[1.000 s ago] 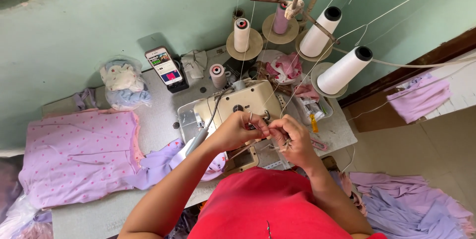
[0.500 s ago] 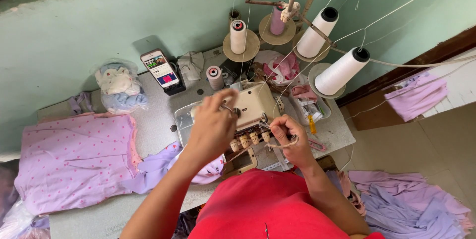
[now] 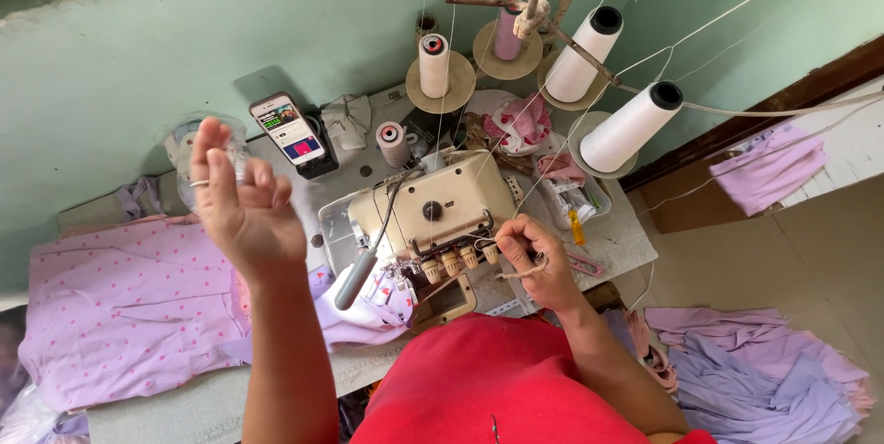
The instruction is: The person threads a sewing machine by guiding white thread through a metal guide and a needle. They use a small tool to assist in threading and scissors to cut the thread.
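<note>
Hands split at a cream sewing machine (image 3: 440, 207): right on the thread, left lifted clear.

Right hand (image 3: 527, 260), fingers pinched shut on a pale thread (image 3: 479, 243), sits against the machine's front right corner on the table (image 3: 617, 232). Left hand (image 3: 241, 197) hangs open and empty, palm up, well apart to the left above lilac dotted fabric (image 3: 120, 310). Thread runs leftward from the pinch toward the tension knobs, so the right hand is nearer by far.
</note>
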